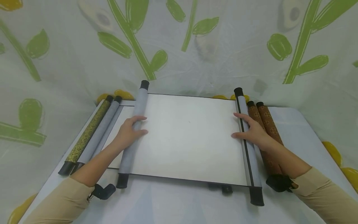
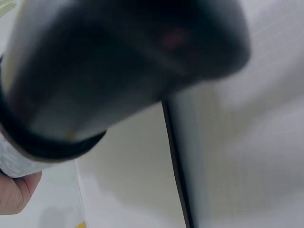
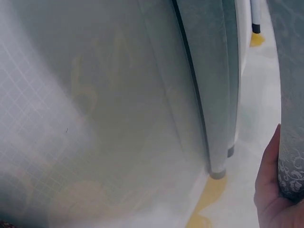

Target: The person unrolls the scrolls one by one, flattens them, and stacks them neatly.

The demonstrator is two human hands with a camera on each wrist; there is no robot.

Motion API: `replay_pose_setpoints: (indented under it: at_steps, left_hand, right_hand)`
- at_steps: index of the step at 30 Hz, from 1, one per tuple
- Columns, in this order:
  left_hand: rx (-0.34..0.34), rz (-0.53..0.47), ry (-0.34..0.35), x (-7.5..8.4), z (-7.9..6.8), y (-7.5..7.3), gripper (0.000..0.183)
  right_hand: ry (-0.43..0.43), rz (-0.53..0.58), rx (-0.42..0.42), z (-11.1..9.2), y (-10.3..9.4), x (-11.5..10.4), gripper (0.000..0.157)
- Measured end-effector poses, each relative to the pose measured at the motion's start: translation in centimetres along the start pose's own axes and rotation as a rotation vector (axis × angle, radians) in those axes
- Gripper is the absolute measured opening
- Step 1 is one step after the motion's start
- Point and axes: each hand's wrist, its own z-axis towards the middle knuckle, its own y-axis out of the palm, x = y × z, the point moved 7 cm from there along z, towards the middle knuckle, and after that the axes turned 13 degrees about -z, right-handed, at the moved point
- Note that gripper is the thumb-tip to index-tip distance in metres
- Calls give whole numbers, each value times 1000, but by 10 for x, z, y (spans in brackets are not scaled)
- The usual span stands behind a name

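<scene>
A partly unrolled hanging scroll (image 1: 187, 137) spans between both hands in the head view, its blank white sheet facing up, with dark edges along the top and bottom. My left hand (image 1: 130, 132) grips its left grey roll (image 1: 129, 155), thumb and index finger reaching over the sheet. On the other side, my right hand (image 1: 253, 132) holds the right grey roll (image 1: 253, 168). Black caps finish both rolls. The right wrist view shows part of the right hand (image 3: 270, 190) against the grey patterned roll (image 3: 292, 95). A dark blurred shape fills much of the left wrist view.
At the left lie a yellow-green patterned roll (image 1: 89, 132) and a grey roll (image 1: 100, 132). Two brown patterned rolls (image 1: 269, 123) lie at the right, partly under my right forearm. A dark knob (image 1: 227, 189) shows below the sheet. A leaf-printed curtain (image 1: 195, 62) hangs behind the table.
</scene>
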Motion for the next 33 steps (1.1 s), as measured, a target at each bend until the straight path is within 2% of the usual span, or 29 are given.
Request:
replay_pose_setpoints:
  at_steps: [3, 7, 17, 25, 29, 33]
  left_hand:
    - [-14, -1, -23, -2, 0, 0, 56]
    - [-17, 6, -25, 0, -1, -1, 56]
    - [1, 67, -34, -4, -3, -9, 52]
    - [-1, 47, -45, -11, -2, -14, 56]
    - [-4, 43, -77, -13, -2, -14, 69]
    - [-7, 57, -79, -12, -1, -15, 69]
  right_hand:
    - [18, -6, -3, 0, 0, 1, 93]
    - [10, 7, -10, 0, 0, 2, 94]
    - [-66, 31, -31, -3, -7, 7, 75]
    - [-8, 32, -3, -4, -10, 15, 75]
    - [3, 30, 11, -6, -12, 15, 82]
    - [12, 28, 16, -7, -13, 17, 90]
